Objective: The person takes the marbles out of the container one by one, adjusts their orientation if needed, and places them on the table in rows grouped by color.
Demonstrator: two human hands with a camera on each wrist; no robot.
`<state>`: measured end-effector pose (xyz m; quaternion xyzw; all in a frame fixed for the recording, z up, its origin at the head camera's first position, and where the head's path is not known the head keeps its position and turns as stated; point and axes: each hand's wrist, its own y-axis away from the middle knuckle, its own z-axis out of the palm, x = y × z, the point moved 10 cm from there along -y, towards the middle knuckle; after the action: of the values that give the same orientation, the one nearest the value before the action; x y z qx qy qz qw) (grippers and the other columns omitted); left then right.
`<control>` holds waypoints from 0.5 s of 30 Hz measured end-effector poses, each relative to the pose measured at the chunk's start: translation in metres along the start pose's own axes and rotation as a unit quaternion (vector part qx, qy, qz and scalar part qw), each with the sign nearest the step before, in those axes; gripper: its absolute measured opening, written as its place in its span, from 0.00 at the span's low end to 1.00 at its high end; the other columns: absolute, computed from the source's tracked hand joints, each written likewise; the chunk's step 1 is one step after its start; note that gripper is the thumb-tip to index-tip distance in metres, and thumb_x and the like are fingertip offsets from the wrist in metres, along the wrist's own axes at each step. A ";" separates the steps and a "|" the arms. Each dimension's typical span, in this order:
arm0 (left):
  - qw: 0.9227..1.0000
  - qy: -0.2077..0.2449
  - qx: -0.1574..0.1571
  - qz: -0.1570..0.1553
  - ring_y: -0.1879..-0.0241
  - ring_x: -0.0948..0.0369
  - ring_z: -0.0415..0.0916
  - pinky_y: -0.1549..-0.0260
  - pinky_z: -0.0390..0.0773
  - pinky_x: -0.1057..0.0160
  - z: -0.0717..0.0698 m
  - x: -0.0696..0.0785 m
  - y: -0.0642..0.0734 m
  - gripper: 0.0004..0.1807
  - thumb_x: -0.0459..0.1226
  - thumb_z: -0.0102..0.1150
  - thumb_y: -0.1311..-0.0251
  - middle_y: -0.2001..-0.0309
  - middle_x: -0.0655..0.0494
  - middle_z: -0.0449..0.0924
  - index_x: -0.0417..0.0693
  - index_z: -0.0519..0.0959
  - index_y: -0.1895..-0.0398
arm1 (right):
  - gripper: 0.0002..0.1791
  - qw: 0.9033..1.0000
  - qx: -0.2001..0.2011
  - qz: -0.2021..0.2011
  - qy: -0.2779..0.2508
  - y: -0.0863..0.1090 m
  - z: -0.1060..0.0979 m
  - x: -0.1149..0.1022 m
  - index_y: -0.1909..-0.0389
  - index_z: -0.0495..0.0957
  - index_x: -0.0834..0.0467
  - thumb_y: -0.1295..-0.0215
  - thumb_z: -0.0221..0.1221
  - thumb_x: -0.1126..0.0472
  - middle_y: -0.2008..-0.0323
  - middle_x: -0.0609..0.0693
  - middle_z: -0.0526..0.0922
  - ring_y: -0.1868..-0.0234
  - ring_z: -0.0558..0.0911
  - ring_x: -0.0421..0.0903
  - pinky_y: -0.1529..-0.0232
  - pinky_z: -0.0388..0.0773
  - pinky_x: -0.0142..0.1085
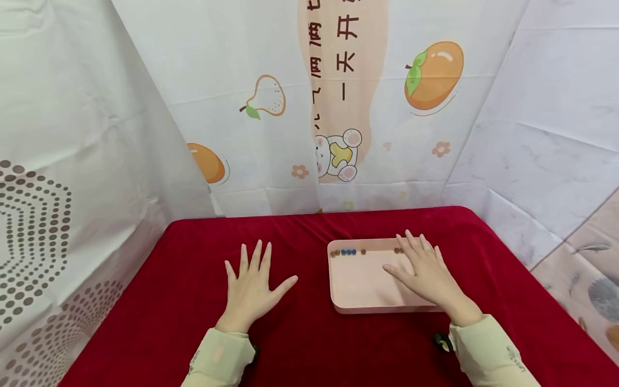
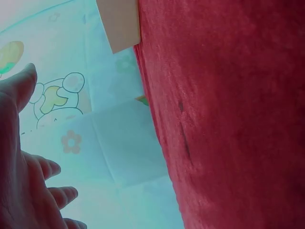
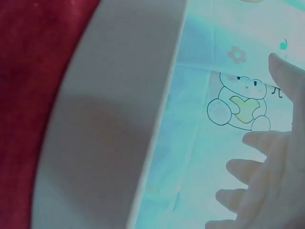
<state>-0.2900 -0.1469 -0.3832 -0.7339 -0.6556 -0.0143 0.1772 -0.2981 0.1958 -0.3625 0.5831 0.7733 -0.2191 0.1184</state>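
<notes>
My left hand [image 1: 250, 293] is spread over the red cloth to the left of the tray, fingers straight and thumb out, holding nothing. A shallow pink tray [image 1: 360, 279] stands right of centre. Above its right part my right hand [image 1: 425, 274] is spread flat, fingers straight, and hides the tray's right end. Along the tray's far wall sit several small round beads: blue beads [image 1: 348, 252] in a short row, brown beads [image 1: 336, 253] beside them, one brown bead [image 1: 364, 251] apart, and more brown beads [image 1: 397, 250] near the right fingertips. In the right wrist view the tray's outer wall [image 3: 109, 95] looms close.
Red cloth [image 1: 300, 344] covers the table. Patterned white sheets hang behind the table [image 1: 271, 150] and at its left side [image 1: 96, 129]; a marbled sheet [image 1: 546, 140] hangs at the right. Dark wrist devices show under both sleeves.
</notes>
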 end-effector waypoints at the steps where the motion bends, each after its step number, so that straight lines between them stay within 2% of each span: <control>1: 1.000 0.003 -0.002 0.000 0.21 0.40 0.31 0.33 0.32 0.25 0.000 0.000 0.000 0.58 0.77 0.42 0.45 0.20 0.49 0.44 0.52 0.48 0.20 | 0.49 1.000 -0.005 -0.001 -0.009 -0.001 -0.001 -0.001 0.23 0.52 0.61 0.33 0.56 0.35 0.22 0.65 0.48 0.23 0.42 0.71 0.30 0.37 0.70; 9: 1.000 0.008 0.000 0.001 0.21 0.42 0.32 0.32 0.33 0.27 -0.010 0.005 -0.006 0.57 0.75 0.43 0.44 0.20 0.49 0.45 0.52 0.48 0.20 | 0.48 0.998 -0.024 -0.001 -0.065 -0.006 -0.009 0.000 0.23 0.51 0.61 0.33 0.56 0.37 0.22 0.65 0.46 0.23 0.39 0.71 0.30 0.34 0.71; 15: 1.000 0.016 0.004 0.009 0.21 0.43 0.33 0.30 0.36 0.29 -0.017 0.010 -0.010 0.56 0.75 0.44 0.43 0.20 0.49 0.46 0.51 0.48 0.20 | 0.47 0.991 -0.041 0.003 -0.124 -0.008 -0.015 0.005 0.22 0.46 0.61 0.30 0.55 0.41 0.21 0.64 0.43 0.23 0.34 0.70 0.31 0.31 0.71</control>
<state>-0.2947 -0.1416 -0.3625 -0.7390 -0.6458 -0.0212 0.1907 -0.3060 0.2054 -0.3501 0.5486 0.7590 -0.2572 0.2384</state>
